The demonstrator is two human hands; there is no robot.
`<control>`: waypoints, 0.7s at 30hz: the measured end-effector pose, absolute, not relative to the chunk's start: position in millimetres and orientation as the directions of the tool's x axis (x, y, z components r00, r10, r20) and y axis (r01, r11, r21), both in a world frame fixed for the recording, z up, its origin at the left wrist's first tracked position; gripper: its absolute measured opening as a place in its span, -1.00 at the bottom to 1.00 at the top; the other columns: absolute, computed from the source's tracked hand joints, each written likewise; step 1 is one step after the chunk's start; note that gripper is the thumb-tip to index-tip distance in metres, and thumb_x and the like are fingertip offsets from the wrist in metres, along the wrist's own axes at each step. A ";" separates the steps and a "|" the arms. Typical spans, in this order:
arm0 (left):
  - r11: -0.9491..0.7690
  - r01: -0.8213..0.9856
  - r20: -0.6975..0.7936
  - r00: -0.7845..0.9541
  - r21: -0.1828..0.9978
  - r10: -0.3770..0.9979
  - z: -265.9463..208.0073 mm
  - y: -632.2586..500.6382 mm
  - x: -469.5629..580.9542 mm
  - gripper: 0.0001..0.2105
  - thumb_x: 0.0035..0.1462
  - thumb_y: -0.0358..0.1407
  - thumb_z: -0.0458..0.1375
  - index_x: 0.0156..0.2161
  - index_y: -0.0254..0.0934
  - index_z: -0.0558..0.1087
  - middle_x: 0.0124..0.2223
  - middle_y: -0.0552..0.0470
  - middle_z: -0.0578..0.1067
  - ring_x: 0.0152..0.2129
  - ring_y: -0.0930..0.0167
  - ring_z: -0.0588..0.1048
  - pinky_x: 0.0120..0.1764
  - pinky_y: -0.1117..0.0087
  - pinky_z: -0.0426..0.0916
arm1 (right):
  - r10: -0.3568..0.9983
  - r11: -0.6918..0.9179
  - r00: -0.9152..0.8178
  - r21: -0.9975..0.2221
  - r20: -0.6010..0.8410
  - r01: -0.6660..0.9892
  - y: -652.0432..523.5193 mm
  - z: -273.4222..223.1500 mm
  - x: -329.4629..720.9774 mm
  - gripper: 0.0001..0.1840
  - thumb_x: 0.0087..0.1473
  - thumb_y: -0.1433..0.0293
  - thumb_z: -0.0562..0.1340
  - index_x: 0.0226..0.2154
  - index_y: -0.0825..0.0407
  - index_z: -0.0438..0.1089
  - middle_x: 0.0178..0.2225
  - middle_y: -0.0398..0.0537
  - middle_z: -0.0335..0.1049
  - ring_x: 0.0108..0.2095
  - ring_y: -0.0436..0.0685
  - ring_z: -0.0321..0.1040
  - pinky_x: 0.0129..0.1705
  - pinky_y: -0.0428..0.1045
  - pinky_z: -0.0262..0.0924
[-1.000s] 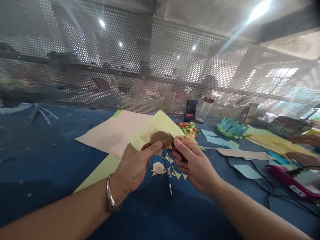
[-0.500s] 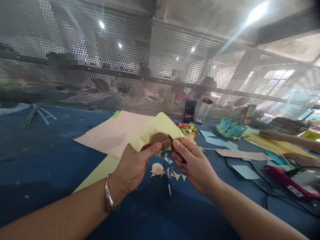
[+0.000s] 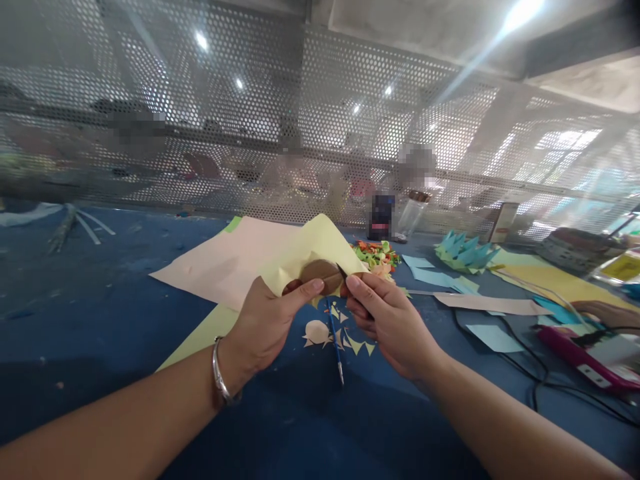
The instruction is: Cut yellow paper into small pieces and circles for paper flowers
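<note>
My left hand (image 3: pixel 273 320), with a silver bangle at its wrist, pinches a brown round disc (image 3: pixel 320 275) together with a sheet of pale yellow paper (image 3: pixel 320 240). The paper rises behind the disc. In my right hand (image 3: pixel 387 320) is a pair of scissors (image 3: pixel 342 271); their dark pointed tip is at the disc's right edge, and the handles are hidden in my fingers. Below the hands lie a blue pen-like stick (image 3: pixel 335 343), a pale round paper piece (image 3: pixel 317 331) and several pointed paper scraps (image 3: pixel 355 345).
A large pale pink sheet (image 3: pixel 225 260) lies on the blue table (image 3: pixel 100 320). Coloured cut pieces (image 3: pixel 373 253), a blue paper crown-like form (image 3: pixel 463 252) and blue paper strips (image 3: pixel 495 338) are spread rightward. A magenta power strip (image 3: pixel 575 360) with black cables sits near another person's hand (image 3: pixel 607 313).
My view has shifted slightly. Both hands keep nearly the same hold on the paper, disc and scissors. At the right, the other person's upper hand has left the yellow sheet.
</note>
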State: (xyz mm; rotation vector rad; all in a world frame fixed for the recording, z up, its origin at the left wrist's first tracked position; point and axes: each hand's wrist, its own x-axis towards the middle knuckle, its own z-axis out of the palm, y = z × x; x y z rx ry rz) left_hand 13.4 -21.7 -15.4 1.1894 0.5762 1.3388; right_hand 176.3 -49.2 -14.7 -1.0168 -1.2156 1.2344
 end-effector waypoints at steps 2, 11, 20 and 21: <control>-0.199 -0.408 0.301 0.205 0.891 0.931 -17.1 -20.2 12.7 -0.70 0.04 -0.37 0.35 -0.07 -0.12 0.57 0.04 0.02 0.59 0.01 0.29 0.53 0.12 0.26 0.39 | 0.993 0.097 -0.056 -0.990 0.104 -0.104 -48.4 -15.4 176.9 -0.56 0.10 0.01 0.30 -0.44 0.02 0.25 -0.60 -0.33 -0.06 -0.62 -0.13 -0.23 -0.66 -0.15 -0.35; -0.208 -0.381 0.305 0.213 0.901 0.928 -14.1 -17.1 9.2 -0.70 0.02 -0.39 0.35 -0.08 -0.17 0.60 -0.05 -0.03 0.63 -0.14 0.28 0.60 0.01 0.30 0.44 | 0.991 0.113 -0.063 -0.991 0.117 -0.070 -46.2 -18.8 178.0 -0.55 0.08 0.00 0.31 -0.42 0.02 0.26 -0.60 -0.32 -0.03 -0.62 -0.12 -0.24 -0.64 -0.13 -0.36; -0.199 -0.379 0.305 0.246 0.904 0.920 -15.5 -15.0 6.5 -0.64 0.03 -0.38 0.35 -0.02 -0.21 0.54 -0.05 -0.05 0.63 -0.12 0.27 0.60 -0.01 0.32 0.45 | 0.992 0.085 -0.086 -0.996 0.088 -0.034 -46.5 -18.2 178.6 -0.57 0.14 0.01 0.27 -0.40 0.02 0.22 -0.59 -0.33 -0.05 -0.62 -0.13 -0.26 -0.64 -0.13 -0.39; -0.193 -0.384 0.304 0.252 0.903 0.919 -15.3 -15.1 6.2 -0.64 0.03 -0.39 0.36 -0.02 -0.21 0.54 -0.05 -0.05 0.63 -0.11 0.27 0.60 -0.01 0.32 0.45 | 0.992 0.090 -0.085 -0.995 0.093 -0.031 -46.4 -18.4 178.9 -0.57 0.15 0.02 0.27 -0.40 0.02 0.22 -0.59 -0.33 -0.05 -0.62 -0.13 -0.25 -0.64 -0.13 -0.38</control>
